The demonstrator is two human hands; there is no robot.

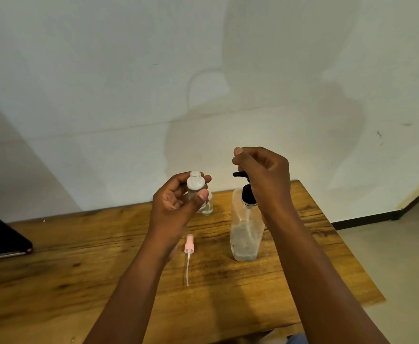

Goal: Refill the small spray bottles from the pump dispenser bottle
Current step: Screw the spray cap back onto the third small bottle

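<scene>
My left hand (176, 202) grips a small clear spray bottle (195, 184) with its neck open and its top off, held upright above the wooden table (79, 269). A second small clear bottle (208, 206) stands on the table just behind it. The pink spray cap (189, 244) with its long dip tube lies flat on the table below my left hand. My right hand (265, 175) curls over the black pump head (243, 184) of the tall clear dispenser bottle (245, 234), whose nozzle points left toward the small bottle. The dispenser holds a little liquid at the bottom.
A dark flat device (2, 237) lies at the table's left edge. A pale wall stands right behind the table. The table's right edge (352, 256) drops to a light floor.
</scene>
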